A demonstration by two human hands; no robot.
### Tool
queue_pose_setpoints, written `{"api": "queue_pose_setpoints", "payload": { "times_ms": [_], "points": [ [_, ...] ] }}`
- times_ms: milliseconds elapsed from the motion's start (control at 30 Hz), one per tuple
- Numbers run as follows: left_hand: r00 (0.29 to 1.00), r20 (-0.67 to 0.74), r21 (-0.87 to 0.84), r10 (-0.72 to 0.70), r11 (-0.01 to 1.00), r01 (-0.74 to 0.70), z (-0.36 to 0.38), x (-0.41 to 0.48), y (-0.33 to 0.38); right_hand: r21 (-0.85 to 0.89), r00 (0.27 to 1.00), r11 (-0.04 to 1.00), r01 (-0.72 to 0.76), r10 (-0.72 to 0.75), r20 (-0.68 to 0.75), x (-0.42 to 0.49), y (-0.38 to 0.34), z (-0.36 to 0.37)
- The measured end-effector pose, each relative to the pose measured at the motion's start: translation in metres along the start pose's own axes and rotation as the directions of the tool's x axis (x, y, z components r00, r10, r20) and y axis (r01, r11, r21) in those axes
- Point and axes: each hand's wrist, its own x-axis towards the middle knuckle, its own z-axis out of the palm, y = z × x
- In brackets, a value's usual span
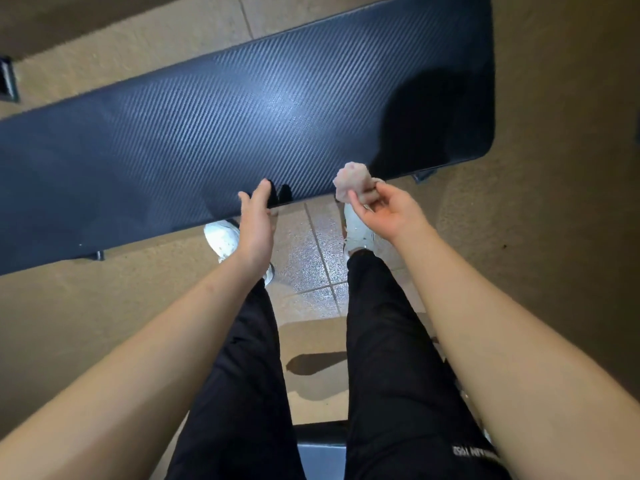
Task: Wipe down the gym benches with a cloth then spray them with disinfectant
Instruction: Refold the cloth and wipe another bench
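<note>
Cloth (353, 185), bunched, pinched by the curled fingers of the right hand (384, 209) over the near edge of the padded bench (242, 116), poised for wiping. Left hand (256, 220), fingers straight and together, meets that edge, probably bracing.

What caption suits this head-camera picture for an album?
Right hand holds a crumpled cloth over the near edge of the dark gym bench; left hand open at that edge.

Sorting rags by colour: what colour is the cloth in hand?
Pale pink cloth, gripped by the right hand; head view.
</note>
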Motion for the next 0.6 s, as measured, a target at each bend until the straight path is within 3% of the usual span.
{"api": "queue_pose_setpoints", "payload": {
  "times_ms": [333,500,600],
  "points": [
    [0.995,-0.032,0.329,0.098,0.941,-0.082,0.033,-0.003,-0.008,0.047,0.995,0.994,0.103,-0.104,0.008,-0.019,-0.094,-0.037],
    [0.980,-0.144,0.581,0.139,0.813,-0.030,0.056,-0.008,-0.004,0.143,0.993,0.983,0.113,-0.109,-0.034,-0.031,-0.122,-0.045],
    [0.964,-0.119,0.695,0.236,0.714,-0.089,0.086,-0.018,0.004,0.207,0.991,0.969,0.132,-0.129,-0.032,-0.038,-0.133,-0.051]
  ]
}}
